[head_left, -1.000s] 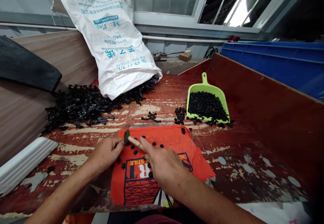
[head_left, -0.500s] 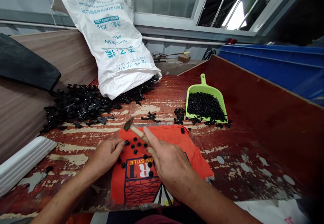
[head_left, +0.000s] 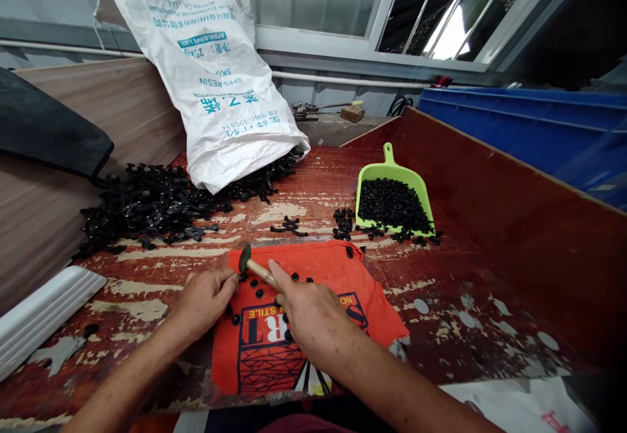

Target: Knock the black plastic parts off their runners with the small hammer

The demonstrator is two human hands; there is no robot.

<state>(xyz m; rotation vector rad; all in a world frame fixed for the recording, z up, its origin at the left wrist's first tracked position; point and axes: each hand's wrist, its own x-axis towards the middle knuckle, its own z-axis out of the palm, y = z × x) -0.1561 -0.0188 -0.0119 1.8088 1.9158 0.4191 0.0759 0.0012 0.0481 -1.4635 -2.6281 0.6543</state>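
Down from its raised position, small hammer (head_left: pixel 246 261), gripped by right hand (head_left: pixel 313 319), meets black button under left hand's (head_left: pixel 203 302) pinching fingertips; next, another aimed tap.

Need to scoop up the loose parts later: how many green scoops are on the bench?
1. The green scoop sits at the far right of the red bench, heaped with black pieces, beyond the orange cloth. Another could lie hidden behind the white sack.

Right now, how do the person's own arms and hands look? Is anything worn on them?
Both arms are bare up to the picture's lower edge: no sleeves show. The left hand and the right hand wear no gloves, and I see no rings, watch or bracelet. No markings or bandages are visible on them.
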